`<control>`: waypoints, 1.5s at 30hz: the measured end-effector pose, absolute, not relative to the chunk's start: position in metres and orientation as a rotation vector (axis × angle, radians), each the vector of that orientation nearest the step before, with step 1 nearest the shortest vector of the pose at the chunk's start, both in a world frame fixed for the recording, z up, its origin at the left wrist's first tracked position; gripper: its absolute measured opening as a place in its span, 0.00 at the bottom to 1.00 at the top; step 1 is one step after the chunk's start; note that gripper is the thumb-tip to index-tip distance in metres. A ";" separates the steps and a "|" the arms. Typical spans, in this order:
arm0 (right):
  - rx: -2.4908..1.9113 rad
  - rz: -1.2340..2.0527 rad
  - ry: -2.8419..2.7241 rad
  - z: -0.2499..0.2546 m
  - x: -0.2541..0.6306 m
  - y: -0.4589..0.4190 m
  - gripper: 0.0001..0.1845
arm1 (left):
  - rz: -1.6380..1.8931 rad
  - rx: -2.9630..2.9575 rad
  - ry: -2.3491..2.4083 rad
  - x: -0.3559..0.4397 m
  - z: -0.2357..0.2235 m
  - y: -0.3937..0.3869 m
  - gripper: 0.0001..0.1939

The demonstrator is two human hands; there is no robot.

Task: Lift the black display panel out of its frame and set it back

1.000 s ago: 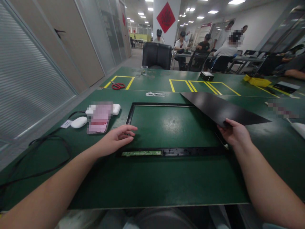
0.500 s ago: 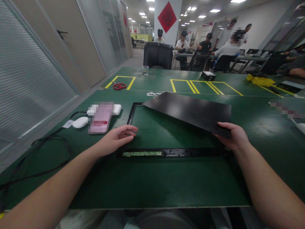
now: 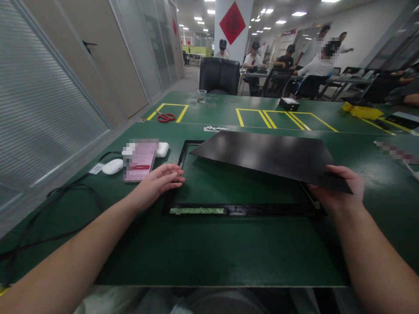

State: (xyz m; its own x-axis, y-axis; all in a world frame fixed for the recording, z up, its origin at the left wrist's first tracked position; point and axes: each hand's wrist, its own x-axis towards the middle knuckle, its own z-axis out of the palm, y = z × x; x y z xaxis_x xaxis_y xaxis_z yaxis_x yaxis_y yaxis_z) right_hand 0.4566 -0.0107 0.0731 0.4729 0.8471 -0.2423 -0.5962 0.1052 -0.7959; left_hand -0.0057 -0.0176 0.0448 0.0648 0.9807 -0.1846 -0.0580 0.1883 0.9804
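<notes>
My right hand point(image 3: 347, 189) grips the near right corner of a thin, flat black panel point(image 3: 271, 155), thumb on top and fingers beneath. The panel is held tilted above a black rectangular frame point(image 3: 262, 210) lying on the table, and covers much of its far and right sides. A narrow green circuit board point(image 3: 196, 210) sits in the frame's near bar, on the left. My left hand point(image 3: 165, 181) is over the frame's left bar with nothing in it, fingers stretched out and slightly bent. Whether it touches the frame I cannot tell.
On the green table point(image 3: 209, 253) lie a pink phone point(image 3: 140, 163), a white mouse-like object point(image 3: 113, 166) and black cables point(image 3: 72, 187) at left. Red-handled scissors point(image 3: 166, 117), a plastic cup point(image 3: 201, 97) and a small black box point(image 3: 289, 104) are farther back. Several people sit beyond.
My right hand has moved right with the black panel, which now lies flatter and reaches past the frame's right side. My left hand has shifted slightly left and up.
</notes>
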 end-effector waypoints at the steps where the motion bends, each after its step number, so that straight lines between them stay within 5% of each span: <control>1: -1.019 1.089 -0.274 0.078 0.452 -0.012 0.22 | 1.053 1.015 1.207 -0.005 0.047 -0.018 0.13; 12: -1.044 1.127 -0.241 0.073 0.454 -0.009 0.30 | 1.069 0.725 1.088 0.000 0.065 -0.023 0.41; 26: -1.047 1.111 -0.206 0.082 0.442 -0.013 0.33 | 1.141 0.665 1.065 -0.003 0.060 -0.019 0.52; 35: -1.059 1.129 -0.261 0.081 0.443 -0.012 0.32 | 1.204 0.541 1.093 -0.001 0.060 -0.017 0.43; 45: -1.186 1.237 -0.275 0.072 0.452 -0.016 0.27 | 1.108 0.666 1.187 -0.004 0.069 -0.023 0.21</control>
